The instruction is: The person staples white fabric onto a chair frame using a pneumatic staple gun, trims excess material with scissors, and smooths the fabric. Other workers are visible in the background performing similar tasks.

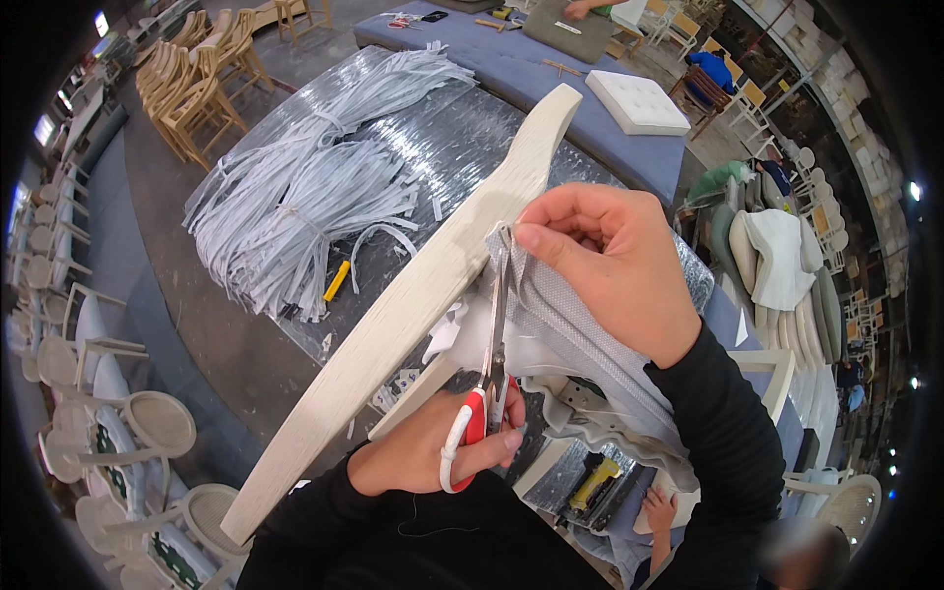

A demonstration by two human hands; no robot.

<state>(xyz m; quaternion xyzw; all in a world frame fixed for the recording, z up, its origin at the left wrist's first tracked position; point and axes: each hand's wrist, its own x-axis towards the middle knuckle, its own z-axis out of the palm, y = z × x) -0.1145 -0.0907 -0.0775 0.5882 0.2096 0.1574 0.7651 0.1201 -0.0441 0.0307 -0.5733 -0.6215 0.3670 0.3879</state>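
Note:
My left hand (413,454) grips scissors (489,393) by their red and white handles, blades pointing up. The blade tips meet the edge of a grey fabric (570,329) stretched over a chair part. My right hand (605,265) pinches that fabric edge just beside the blade tips. A long curved rail of pale wood (423,295) runs diagonally from lower left to upper middle, right next to the fabric. White padding (462,329) shows between the rail and the fabric.
Bundles of white strips (305,187) and a yellow knife (336,281) lie on a plastic-covered table (462,138). A white tufted cushion (637,102) rests on a blue bench. Wooden chairs (197,88) stand upper left, white chairs (128,423) left, stacked cushions (777,256) right. Below are a yellow tool (593,482) and another person's hand (659,511).

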